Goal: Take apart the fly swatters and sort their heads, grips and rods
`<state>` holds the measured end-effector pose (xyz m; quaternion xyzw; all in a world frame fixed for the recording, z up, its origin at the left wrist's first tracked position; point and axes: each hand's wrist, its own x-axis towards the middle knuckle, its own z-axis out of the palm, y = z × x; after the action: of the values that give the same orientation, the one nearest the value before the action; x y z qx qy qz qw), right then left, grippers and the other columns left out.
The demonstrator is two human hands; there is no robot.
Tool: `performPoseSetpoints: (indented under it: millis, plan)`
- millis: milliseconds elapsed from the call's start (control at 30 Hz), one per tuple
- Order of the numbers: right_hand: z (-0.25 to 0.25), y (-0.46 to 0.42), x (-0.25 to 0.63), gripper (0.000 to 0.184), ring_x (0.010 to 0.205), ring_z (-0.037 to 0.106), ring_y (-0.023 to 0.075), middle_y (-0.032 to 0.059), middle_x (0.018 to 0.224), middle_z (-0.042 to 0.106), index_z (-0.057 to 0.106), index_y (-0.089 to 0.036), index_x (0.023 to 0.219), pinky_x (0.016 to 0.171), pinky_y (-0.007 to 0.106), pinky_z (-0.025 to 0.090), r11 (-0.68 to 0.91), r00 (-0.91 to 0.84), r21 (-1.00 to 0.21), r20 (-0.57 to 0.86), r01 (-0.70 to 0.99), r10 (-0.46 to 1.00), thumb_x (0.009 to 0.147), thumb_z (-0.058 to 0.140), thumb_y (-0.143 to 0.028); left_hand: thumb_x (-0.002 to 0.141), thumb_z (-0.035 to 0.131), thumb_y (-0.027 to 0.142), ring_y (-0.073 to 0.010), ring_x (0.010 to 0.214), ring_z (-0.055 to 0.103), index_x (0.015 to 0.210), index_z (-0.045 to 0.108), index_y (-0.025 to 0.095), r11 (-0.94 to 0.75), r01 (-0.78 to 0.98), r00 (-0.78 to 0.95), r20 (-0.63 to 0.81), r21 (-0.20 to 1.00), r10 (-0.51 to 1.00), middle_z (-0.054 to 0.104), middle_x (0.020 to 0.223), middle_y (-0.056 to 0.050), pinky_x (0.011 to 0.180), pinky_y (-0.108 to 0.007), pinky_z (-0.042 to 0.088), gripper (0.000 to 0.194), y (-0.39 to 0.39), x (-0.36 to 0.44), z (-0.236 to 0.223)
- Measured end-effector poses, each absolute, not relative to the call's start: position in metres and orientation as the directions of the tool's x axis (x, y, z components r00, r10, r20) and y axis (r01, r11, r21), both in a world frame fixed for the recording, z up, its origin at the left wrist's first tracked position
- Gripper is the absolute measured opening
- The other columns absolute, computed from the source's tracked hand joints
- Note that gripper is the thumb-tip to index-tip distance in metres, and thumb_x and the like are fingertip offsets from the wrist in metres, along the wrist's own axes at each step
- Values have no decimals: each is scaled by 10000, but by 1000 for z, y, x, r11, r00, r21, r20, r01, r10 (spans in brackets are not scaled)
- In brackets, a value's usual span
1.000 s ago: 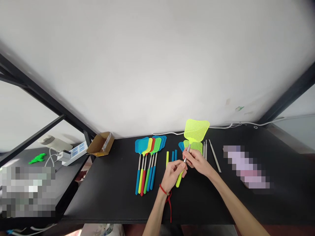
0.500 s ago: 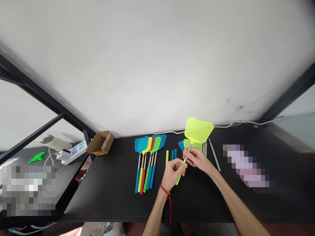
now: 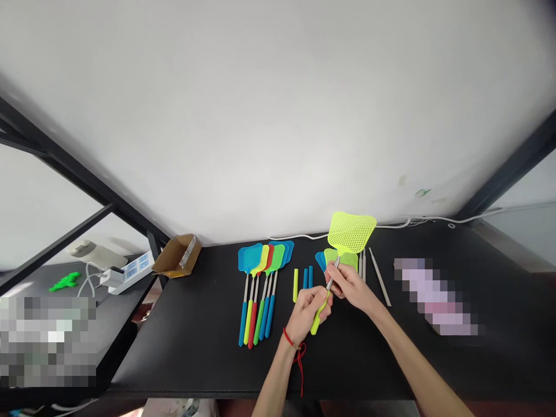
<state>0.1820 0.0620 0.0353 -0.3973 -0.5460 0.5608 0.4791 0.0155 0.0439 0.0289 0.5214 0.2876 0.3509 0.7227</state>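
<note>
Holding a yellow fly swatter (image 3: pixel 351 231) above the black counter (image 3: pixel 195 347), the left hand (image 3: pixel 307 314) closes around its yellow grip (image 3: pixel 318 323) while the right hand (image 3: pixel 350 288) pinches its metal shaft (image 3: pixel 332 278), just right of a row of colored swatters (image 3: pixel 260 289).

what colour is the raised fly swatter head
Fly swatter head: neon yellow, clearest in the head view.

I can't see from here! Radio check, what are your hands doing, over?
Left hand on the yellow handle; right hand on the metal shaft of a yellow-green fly swatter. Loose blue handles just beyond.
</note>
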Motion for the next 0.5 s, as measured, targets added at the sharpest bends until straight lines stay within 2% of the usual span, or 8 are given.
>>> performPoseSetpoints:
  millis: [133, 267, 400, 500]
  plan:
    - [37, 61, 183, 438, 420, 295, 93, -67, 473, 371, 536, -204, 762, 429, 254, 234, 41, -234, -989, 74, -142, 970, 998, 485, -570, 952, 561, 563, -42, 419, 192, 796, 537, 150, 374, -321, 667, -73, 870, 742, 314, 509, 86, 422, -212, 179, 442, 45, 14, 26]
    - [39, 63, 190, 425, 430, 271, 96, -63, 502, 355, 517, -216, 761, 427, 256, 195, 57, -205, -978, 99, -202, 974, 988, 500, -575, 967, 530, 565, -50, 407, 180, 746, 512, 163, 485, -307, 747, -108, 819, 656, 244, 484, 98, 406, -211, 170, 458, 41, 9, 28]
    - [42, 68, 203, 413, 428, 255, 92, -67, 515, 335, 493, -226, 769, 423, 252, 173, 81, -118, -965, 113, -248, 987, 974, 525, -584, 968, 540, 535, -48, 389, 172, 734, 537, 153, 482, -282, 777, -97, 830, 622, 256, 463, 94, 396, -219, 140, 448, 39, 2, 29]
    - [44, 70, 214, 415, 435, 256, 92, -67, 512, 322, 474, -229, 752, 425, 254, 170, 117, -46, -956, 134, -269, 990, 975, 535, -573, 965, 552, 480, -48, 379, 158, 724, 565, 142, 431, -292, 751, -74, 854, 656, 266, 449, 87, 395, -230, 128, 414, 41, -4, 28]
